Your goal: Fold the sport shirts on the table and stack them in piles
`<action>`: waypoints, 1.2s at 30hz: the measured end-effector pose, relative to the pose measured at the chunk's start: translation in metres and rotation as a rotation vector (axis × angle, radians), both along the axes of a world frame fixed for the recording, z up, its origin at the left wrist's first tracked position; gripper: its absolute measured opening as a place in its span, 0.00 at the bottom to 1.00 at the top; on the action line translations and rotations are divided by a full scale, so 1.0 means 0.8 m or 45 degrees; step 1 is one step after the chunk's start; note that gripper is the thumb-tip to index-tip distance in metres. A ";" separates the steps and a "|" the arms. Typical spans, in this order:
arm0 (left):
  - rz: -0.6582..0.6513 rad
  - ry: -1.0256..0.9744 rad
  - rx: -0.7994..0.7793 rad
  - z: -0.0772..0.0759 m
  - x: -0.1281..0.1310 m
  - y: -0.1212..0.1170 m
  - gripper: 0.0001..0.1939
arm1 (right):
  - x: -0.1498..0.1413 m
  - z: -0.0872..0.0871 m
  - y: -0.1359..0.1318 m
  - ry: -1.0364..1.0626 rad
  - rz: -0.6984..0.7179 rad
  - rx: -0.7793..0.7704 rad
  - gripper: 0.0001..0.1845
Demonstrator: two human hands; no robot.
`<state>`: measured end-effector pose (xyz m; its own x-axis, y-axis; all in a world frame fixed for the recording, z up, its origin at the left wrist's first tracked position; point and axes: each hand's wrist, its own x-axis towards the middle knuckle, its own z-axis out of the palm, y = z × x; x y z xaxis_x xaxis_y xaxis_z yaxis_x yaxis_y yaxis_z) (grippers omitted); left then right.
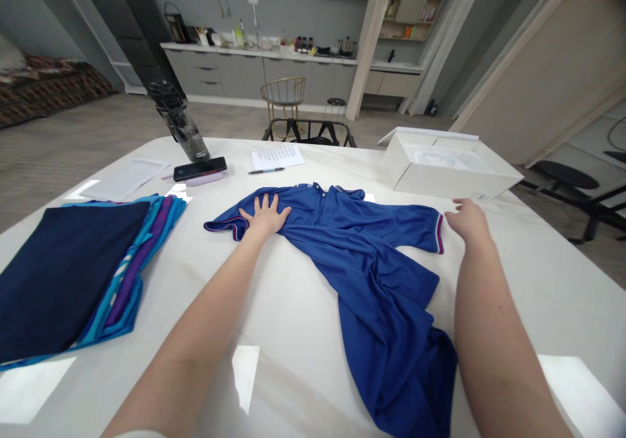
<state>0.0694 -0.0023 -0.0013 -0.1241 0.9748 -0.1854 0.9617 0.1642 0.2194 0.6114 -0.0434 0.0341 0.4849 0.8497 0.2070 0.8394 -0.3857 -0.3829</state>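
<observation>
Hands out front, two of them, and neither one is gripping anything! The left hand (pixel 265 215), fingers spread, presses palm-down on a royal-blue short-sleeved polo shirt (pixel 372 281), pinning one sleeve and shoulder to the table so the cloth can't slide. The right hand (pixel 467 221) hangs open just beside the shirt's other striped cuff (pixel 439 234), and I can't tell if it's touching. That one shirt lies spread mid-frame, bunched along its lower half, on a white stone-look tabletop (pixel 531 275). Over at left, a squared-up stack of folded garments (pixel 73 275), navy on top with teal and purple edges beneath: at least three, exact count hidden. Farther up, one open white cardboard box (pixel 447 167) sits at upper right, lid propped behind it. Upper centre, one dark pen (pixel 267 171) lies below one printed sheet (pixel 278 158), one black phone (pixel 199 169) rests on a lilac pouch (pixel 205 180), and one dark glass bottle (pixel 178 122) stands behind them. Beyond the table, one black chair (pixel 308 131).
</observation>
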 end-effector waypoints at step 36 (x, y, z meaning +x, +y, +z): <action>-0.397 -0.270 0.025 0.041 0.048 0.118 0.14 | -0.251 0.010 0.131 0.356 0.513 -0.589 0.30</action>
<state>0.1075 0.0924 0.0319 0.2185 0.9632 -0.1563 0.8977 -0.1356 0.4193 0.4105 0.0615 0.0424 0.0937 0.9465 -0.3087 0.8454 -0.2394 -0.4775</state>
